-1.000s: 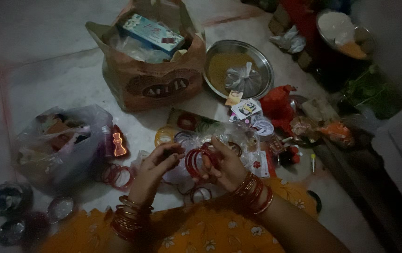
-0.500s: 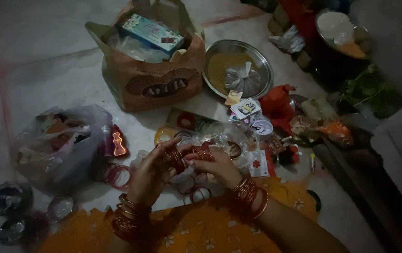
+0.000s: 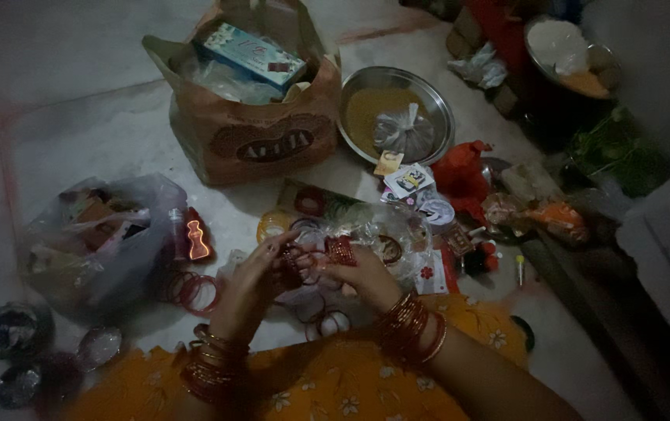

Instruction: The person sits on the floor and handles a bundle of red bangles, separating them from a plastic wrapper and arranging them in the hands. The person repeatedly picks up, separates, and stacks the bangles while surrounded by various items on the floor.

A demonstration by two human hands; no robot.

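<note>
i see a dim room with a pale stone floor (image 3: pixel 77 117). the left hand (image 3: pixel 251 287) and right hand (image 3: pixel 364 273) meet above it, fingers clenched on a stack of red bangles (image 3: pixel 340 251) and loose bangles (image 3: pixel 297 261). the stack stands on edge, its axis running left-right between the fingers. beyond the fingers: a brown paper bag (image 3: pixel 261 136) and a steel plate (image 3: pixel 397 105). left of them: a plastic bag (image 3: pixel 93 242).

Wrists: stacked red and gold bangles on the left wrist (image 3: pixel 212 365) and right wrist (image 3: pixel 411 329).
Clothing: orange floral-print garment (image 3: pixel 335 386), bottom of frame.
</note>
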